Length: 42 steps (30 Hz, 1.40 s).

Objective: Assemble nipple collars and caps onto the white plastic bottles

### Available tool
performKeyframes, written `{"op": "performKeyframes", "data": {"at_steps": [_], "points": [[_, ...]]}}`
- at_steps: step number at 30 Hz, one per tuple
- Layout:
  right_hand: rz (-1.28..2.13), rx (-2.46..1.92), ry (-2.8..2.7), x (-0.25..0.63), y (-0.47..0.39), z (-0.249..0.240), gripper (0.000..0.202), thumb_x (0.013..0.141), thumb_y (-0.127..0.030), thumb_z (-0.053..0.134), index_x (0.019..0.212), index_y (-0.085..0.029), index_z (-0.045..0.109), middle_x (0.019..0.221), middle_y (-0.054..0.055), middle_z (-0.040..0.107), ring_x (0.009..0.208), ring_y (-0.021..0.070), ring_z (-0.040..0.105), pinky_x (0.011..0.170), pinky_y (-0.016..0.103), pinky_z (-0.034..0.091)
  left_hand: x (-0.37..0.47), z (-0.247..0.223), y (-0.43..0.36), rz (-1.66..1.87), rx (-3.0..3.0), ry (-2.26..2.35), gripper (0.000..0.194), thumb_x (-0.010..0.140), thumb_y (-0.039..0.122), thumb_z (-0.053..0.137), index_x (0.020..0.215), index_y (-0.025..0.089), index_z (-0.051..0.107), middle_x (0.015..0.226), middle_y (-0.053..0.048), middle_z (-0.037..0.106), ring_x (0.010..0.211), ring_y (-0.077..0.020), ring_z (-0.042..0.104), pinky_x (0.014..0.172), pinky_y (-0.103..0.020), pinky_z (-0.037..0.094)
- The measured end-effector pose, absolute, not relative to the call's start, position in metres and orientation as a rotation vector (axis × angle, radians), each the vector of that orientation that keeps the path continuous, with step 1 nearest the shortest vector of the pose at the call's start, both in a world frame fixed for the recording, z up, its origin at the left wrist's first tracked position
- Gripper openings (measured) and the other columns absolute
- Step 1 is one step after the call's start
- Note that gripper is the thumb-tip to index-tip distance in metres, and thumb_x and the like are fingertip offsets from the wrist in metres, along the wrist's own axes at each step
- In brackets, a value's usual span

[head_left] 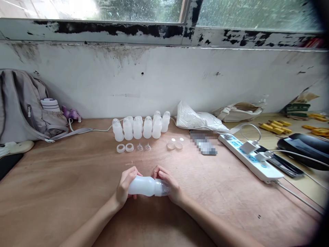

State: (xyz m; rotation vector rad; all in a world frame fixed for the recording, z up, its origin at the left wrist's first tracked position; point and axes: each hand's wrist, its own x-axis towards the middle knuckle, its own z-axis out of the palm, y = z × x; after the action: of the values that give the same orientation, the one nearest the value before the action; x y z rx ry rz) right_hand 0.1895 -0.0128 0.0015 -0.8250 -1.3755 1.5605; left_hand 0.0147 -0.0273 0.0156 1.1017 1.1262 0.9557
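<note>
A white translucent baby bottle (142,185) lies sideways between my hands, above the near part of the wooden table. My left hand (125,187) is wrapped round its base end. Around the clear cap (161,188) at the other end, my right hand (171,185) has its fingers closed. Beyond them stand several similar capped bottles (137,128) in a cluster. In front of that cluster lie two white collar rings (125,148) and two clear nipples (143,147). Two clear round caps or covers (175,145) rest to their right, with two small discs just behind.
A grey backpack (23,103) stands at the left. White plastic packaging (195,118) and a blurred-out flat object (204,142) lie at the back right. A power strip (250,157) with plugs and cables runs along the right, near a phone (282,163) and yellow items (276,127).
</note>
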Motion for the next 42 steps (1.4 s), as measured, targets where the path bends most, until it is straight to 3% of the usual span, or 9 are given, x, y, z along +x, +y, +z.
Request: {"op": "performKeyframes", "data": {"at_steps": [5,11,13,16,21,25,28,35,42], "points": [[1.546,-0.895,-1.401,0.191,-0.009,0.004,0.029,0.077,-0.044,0.04,0.065,-0.018,0.048,0.066,0.002,0.048,0.061,0.0142,0.046,0.057,0.025,0.037,0.016,0.014,-0.027,0.975,1.116,1.117,0.032,0.076,0.042,0.039,0.065,0.015,0.051,0.043,0.004,0.047,0.026,-0.0064,0.04,0.024,-0.014,0.019],[1.45,-1.124,-1.13,0.186,0.003,0.002,0.032,0.078,-0.049,0.041,0.069,-0.019,0.048,0.062,-0.002,0.045,0.042,0.0095,0.042,0.032,0.02,0.032,0.012,0.006,-0.011,1.067,1.078,1.145,0.033,0.077,0.043,0.039,0.071,0.014,0.054,0.046,0.002,0.051,0.03,-0.0071,0.043,0.026,-0.014,0.018],[1.442,-1.072,-1.141,0.182,0.006,0.006,0.029,0.077,-0.048,0.046,0.08,-0.02,0.051,0.065,-0.002,0.049,0.045,0.01,0.046,0.038,0.022,0.04,0.008,0.003,-0.006,1.132,1.022,1.164,0.036,0.078,0.045,0.037,0.076,0.014,0.053,0.046,0.002,0.049,0.033,-0.0081,0.044,0.026,-0.014,0.02],[1.291,-1.013,-1.321,0.175,0.011,0.024,0.028,0.075,-0.042,0.054,0.093,-0.02,0.053,0.072,0.001,0.054,0.054,0.0116,0.052,0.051,0.026,0.047,0.003,0.0,0.0,1.245,1.071,1.206,0.033,0.079,0.045,0.038,0.084,0.015,0.052,0.06,0.001,0.053,0.042,-0.0087,0.049,0.032,-0.016,0.032],[0.676,-0.961,-1.61,0.172,0.048,0.1,0.029,0.077,-0.038,0.054,0.102,-0.022,0.052,0.09,0.005,0.057,0.077,0.0154,0.055,0.063,0.027,0.048,-0.005,-0.003,0.01,1.413,1.101,1.288,0.031,0.079,0.043,0.042,0.099,0.021,0.045,0.098,-0.005,0.05,0.072,-0.0127,0.056,0.048,-0.019,0.045],[0.201,-0.948,-1.628,0.17,0.112,0.166,0.032,0.076,-0.037,0.055,0.104,-0.022,0.049,0.097,0.004,0.055,0.081,0.0152,0.054,0.071,0.029,0.046,-0.01,-0.007,0.017,1.352,1.115,1.365,0.031,0.075,0.043,0.048,0.094,0.019,0.047,0.093,-0.004,0.051,0.066,-0.0116,0.055,0.044,-0.018,0.043],[0.046,-1.055,-1.702,0.167,0.164,0.185,0.029,0.074,-0.03,0.057,0.1,-0.019,0.053,0.098,0.004,0.054,0.073,0.0139,0.054,0.069,0.03,0.045,-0.011,-0.01,0.018,1.326,1.146,1.421,0.029,0.072,0.041,0.051,0.089,0.018,0.049,0.084,-0.003,0.054,0.057,-0.0101,0.054,0.04,-0.017,0.04],[0.022,-1.489,-2.01,0.154,0.228,0.148,0.031,0.076,-0.026,0.055,0.105,-0.017,0.053,0.098,0.007,0.055,0.086,0.0168,0.052,0.077,0.03,0.038,-0.015,-0.014,0.019,1.283,1.159,1.45,0.024,0.07,0.038,0.054,0.083,0.017,0.052,0.058,0.002,0.053,0.046,-0.0101,0.051,0.038,-0.017,0.037],[0.158,-1.732,-2.163,0.147,0.239,0.115,0.025,0.063,-0.023,0.066,0.088,-0.019,0.061,0.086,0.007,0.062,0.095,0.0252,0.048,0.079,0.039,0.033,-0.014,-0.017,0.022,1.303,1.18,1.409,0.02,0.07,0.035,0.055,0.079,0.018,0.052,0.061,0.001,0.054,0.051,-0.011,0.053,0.04,-0.017,0.039]]}}
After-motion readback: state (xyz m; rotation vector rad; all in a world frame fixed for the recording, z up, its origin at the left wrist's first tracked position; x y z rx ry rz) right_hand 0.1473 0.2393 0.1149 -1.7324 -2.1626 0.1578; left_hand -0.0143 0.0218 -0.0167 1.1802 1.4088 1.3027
